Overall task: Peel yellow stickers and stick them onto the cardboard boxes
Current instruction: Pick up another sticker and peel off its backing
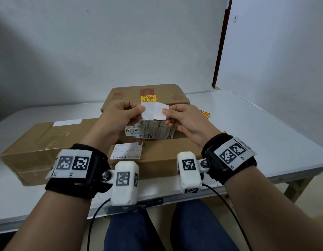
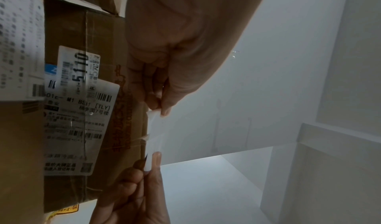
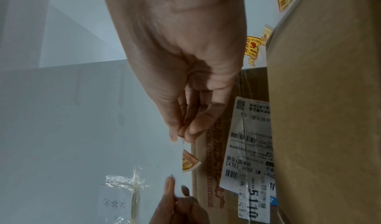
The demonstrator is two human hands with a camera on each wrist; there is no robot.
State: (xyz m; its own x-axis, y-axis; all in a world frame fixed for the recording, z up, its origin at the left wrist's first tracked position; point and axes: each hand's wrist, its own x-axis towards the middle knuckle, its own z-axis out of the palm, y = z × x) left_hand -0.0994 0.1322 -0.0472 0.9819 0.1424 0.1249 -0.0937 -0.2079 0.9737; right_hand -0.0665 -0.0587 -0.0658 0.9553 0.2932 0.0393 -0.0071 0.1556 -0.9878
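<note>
Both hands hold one yellow sticker on its white backing (image 1: 154, 111) in the air above the boxes, white side toward the head camera. My left hand (image 1: 140, 110) pinches its left end and my right hand (image 1: 165, 115) pinches its right end. In the right wrist view a yellow printed corner (image 3: 190, 162) curls away from the white sheet, between the right hand's fingertips (image 3: 181, 135) and the left hand's fingertips (image 3: 175, 192). The left wrist view shows the sheet (image 2: 153, 129) edge-on. A yellow sticker (image 1: 148, 98) sits on the far cardboard box (image 1: 168, 91).
A long cardboard box (image 1: 39, 142) lies at the left, and a low box (image 1: 160, 158) lies close to me. A box with shipping labels (image 1: 149, 132) lies under my hands. Loose yellow stickers (image 1: 204, 114) lie on the white table (image 1: 256, 127) at the right.
</note>
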